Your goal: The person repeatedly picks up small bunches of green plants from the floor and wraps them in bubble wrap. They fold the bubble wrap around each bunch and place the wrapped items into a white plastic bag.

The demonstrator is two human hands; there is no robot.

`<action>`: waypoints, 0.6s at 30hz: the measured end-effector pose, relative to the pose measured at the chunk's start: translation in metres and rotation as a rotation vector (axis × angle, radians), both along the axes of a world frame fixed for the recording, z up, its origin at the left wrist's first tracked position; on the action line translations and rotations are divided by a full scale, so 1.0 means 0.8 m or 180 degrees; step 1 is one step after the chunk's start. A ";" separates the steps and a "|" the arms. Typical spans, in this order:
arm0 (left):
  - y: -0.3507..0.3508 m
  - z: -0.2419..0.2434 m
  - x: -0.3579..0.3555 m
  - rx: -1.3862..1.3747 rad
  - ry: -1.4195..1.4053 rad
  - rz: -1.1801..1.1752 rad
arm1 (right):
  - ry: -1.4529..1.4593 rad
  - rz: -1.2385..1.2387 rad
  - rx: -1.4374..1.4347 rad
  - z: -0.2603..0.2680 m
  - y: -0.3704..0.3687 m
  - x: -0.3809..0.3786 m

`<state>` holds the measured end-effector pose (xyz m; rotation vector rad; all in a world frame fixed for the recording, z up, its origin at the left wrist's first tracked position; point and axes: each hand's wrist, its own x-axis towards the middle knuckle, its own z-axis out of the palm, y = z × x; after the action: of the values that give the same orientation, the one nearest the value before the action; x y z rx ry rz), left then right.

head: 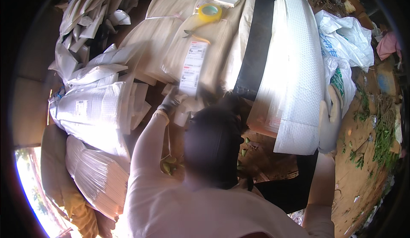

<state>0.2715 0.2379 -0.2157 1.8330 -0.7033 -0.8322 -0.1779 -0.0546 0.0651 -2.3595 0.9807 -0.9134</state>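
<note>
My left hand (171, 101), in a pale work glove, is at the lower end of a strip of printed labels (193, 66). Its fingertips meet crumpled white paper (182, 117) there; blur hides whether they pinch it. The strip lies over a stack of cream mailers (179, 52). My right hand (330, 125), also gloved, holds nothing; its thumb and fingers are spread beside the right edge of a white bubble mailer (299, 77). That mailer tops a thick stack. A dark-covered head (213, 145) blocks the middle of the view.
A yellow tape roll (209, 12) and orange-handled pliers (192, 34) rest on the mailers. A black strip (254, 45) separates two stacks. Filled mailers (93, 106) pile up at left, above a bundled stack (99, 177). White plastic bags (344, 39) and leafy cuttings (384, 132) are at right.
</note>
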 end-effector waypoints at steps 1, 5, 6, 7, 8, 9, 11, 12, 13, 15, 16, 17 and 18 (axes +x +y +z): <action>0.007 -0.001 -0.013 -0.0081 0.0393 -0.0258 | -0.0003 0.0316 -0.0070 0.009 0.006 0.037; -0.026 0.062 -0.055 -0.0364 0.1642 0.0078 | 0.0288 0.2008 0.0154 -0.007 0.045 0.197; -0.043 0.084 -0.063 -0.0690 0.1681 -0.0027 | 0.0228 0.2395 0.0005 -0.023 0.052 0.234; -0.060 0.106 -0.070 -0.1093 0.1812 -0.0213 | 0.0348 0.2428 -0.0331 -0.039 0.060 0.261; -0.074 0.126 -0.078 -0.1307 0.1629 -0.0308 | 0.0693 0.2490 -0.0638 -0.054 0.061 0.284; -0.087 0.144 -0.079 -0.1251 0.1597 -0.0343 | 0.0498 0.2367 -0.0824 -0.069 0.061 0.298; -0.108 0.165 -0.082 -0.1485 0.0507 -0.0424 | 0.0219 0.2130 -0.0662 -0.091 0.055 0.314; -0.113 0.169 -0.080 -0.1500 0.0527 -0.0416 | 0.0075 0.2195 -0.0727 -0.095 0.050 0.314; -0.117 0.167 -0.076 -0.1543 0.0330 -0.0443 | -0.0162 0.2107 -0.0758 -0.093 0.042 0.309; -0.116 0.156 -0.056 -0.1611 0.0048 -0.0874 | -0.0036 0.1809 -0.0483 -0.073 0.022 0.291; -0.114 0.148 -0.041 -0.1154 -0.0802 -0.0901 | -0.0151 0.1385 0.0902 -0.054 0.006 0.275; -0.110 0.142 -0.024 -0.0762 -0.1484 -0.0988 | -0.0354 0.1155 0.2185 -0.033 -0.008 0.255; -0.102 0.142 -0.004 0.0243 -0.1988 -0.1130 | -0.0630 0.0978 0.2614 -0.006 -0.034 0.237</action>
<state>0.2684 0.1562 -0.1025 2.0848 -1.4387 -0.4953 0.0118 -0.0818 0.0606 -1.6199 0.6973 -0.4752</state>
